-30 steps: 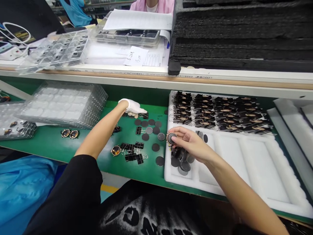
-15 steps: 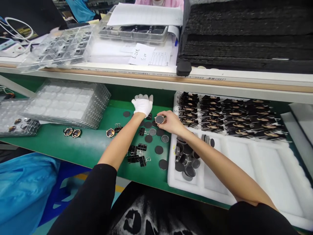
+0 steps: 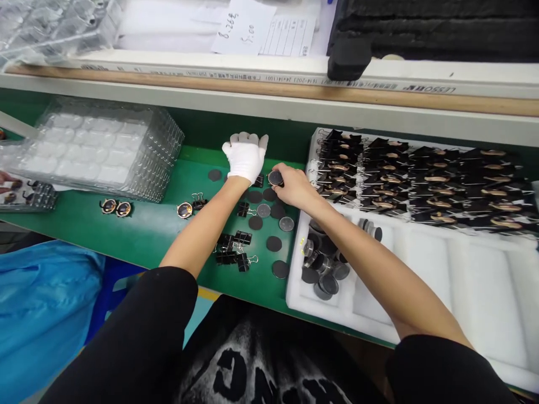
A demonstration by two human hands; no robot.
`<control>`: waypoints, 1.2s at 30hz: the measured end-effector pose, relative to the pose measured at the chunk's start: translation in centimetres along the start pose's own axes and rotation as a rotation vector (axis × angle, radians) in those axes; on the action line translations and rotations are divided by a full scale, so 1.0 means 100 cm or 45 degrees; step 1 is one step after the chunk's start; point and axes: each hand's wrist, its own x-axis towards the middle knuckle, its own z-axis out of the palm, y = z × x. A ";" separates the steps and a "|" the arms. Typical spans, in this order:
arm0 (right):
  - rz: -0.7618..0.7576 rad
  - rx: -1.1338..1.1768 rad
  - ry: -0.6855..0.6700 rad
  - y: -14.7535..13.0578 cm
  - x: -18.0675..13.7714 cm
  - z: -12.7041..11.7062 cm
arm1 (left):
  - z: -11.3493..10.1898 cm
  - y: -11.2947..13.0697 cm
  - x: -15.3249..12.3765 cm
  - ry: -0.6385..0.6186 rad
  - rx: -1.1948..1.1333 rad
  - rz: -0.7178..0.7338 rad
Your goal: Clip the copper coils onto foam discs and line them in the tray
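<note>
My left hand (image 3: 245, 157), in a white glove that leaves the wrist bare, is at the back of the green bench with its fingers curled over. What they grip, if anything, is hidden; a black binder clip (image 3: 259, 180) lies just beside it. My bare right hand (image 3: 295, 188) pinches a gold-rimmed dark round disc (image 3: 275, 178) between thumb and fingers. Below both hands are scattered dark discs (image 3: 274, 243), clear discs (image 3: 286, 224) and several black binder clips (image 3: 243, 262). Left of my forearm rests a round amber lens in a gold rim (image 3: 184, 210).
Round sunglasses (image 3: 115, 208) lie at left, before stacked clear plastic trays (image 3: 96, 151). At right, a white foam tray (image 3: 421, 264) holds loose discs (image 3: 324, 269); behind it stand rows of clipped gold-rimmed pieces (image 3: 425, 179). A shelf edge (image 3: 252, 90) overhangs the back.
The view has tipped downward and closer. My right hand has turned the gold-rimmed disc, so less of its gold rim shows. My left hand keeps its place at the back, fingers still curled.
</note>
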 end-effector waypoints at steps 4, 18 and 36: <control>0.051 -0.024 0.012 0.001 0.005 0.002 | 0.000 -0.007 -0.002 -0.089 0.004 -0.026; 0.150 0.091 -0.128 0.004 0.031 -0.005 | -0.001 -0.009 -0.008 -0.142 0.107 0.055; 0.193 0.027 -0.149 -0.003 0.031 -0.008 | 0.006 -0.017 -0.009 -0.128 -0.104 -0.027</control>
